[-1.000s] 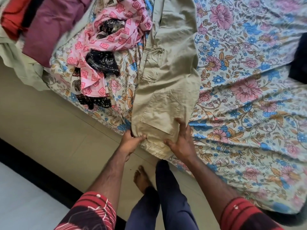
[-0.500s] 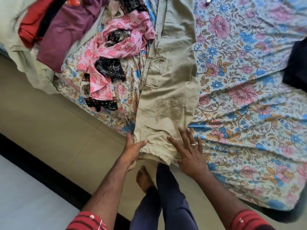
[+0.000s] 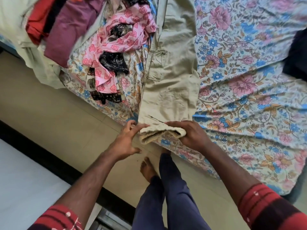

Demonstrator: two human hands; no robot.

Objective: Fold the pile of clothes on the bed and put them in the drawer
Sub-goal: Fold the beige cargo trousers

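Rolled-up now, khaki trousers (image 3: 169, 90) on floral bedsheet (image 3: 249, 97); right hand (image 3: 189, 135) grips hem, left hand (image 3: 127, 140) open.

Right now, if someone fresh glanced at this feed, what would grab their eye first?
Probably the khaki trousers stretched down the middle of the floral bedsheet, with the left hand touching and the right hand gripping their rolled end at the bed's near edge. Next, the pink patterned cloth heaped left of them.

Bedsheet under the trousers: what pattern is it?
Floral: pink and blue flowers with orange leaves on a pale bedsheet, seen in the head view.
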